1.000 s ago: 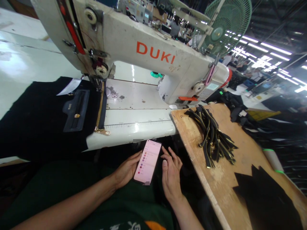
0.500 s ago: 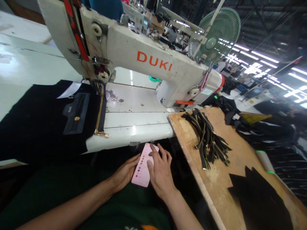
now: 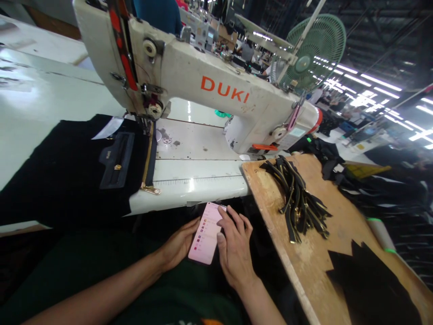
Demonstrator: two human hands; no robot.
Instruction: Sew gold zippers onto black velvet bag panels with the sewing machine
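A phone (image 3: 205, 237) with a pinkish lit screen rests in my left hand (image 3: 178, 246), whose fingers wrap its left edge and back. My right hand (image 3: 236, 246) hovers at the phone's right side, fingers apart and bent over the screen's upper right. Above, on the white sewing machine (image 3: 189, 72), black fabric (image 3: 77, 167) with a dark patch (image 3: 117, 160) lies under the needle area. A gold-toothed zipper (image 3: 148, 158) runs along the fabric's right edge, its pull at the lower end.
To the right, a wooden board (image 3: 270, 198) carries a bundle of black zippers (image 3: 299, 203) and black cut pieces (image 3: 372, 284). A white roll (image 3: 380, 234) lies at its right edge. Behind stands a green fan (image 3: 313, 54); people are farther back.
The view has shifted slightly, so the machine and board appear farther right. My right hand has moved a little right relative to the phone, which stays in my left hand.
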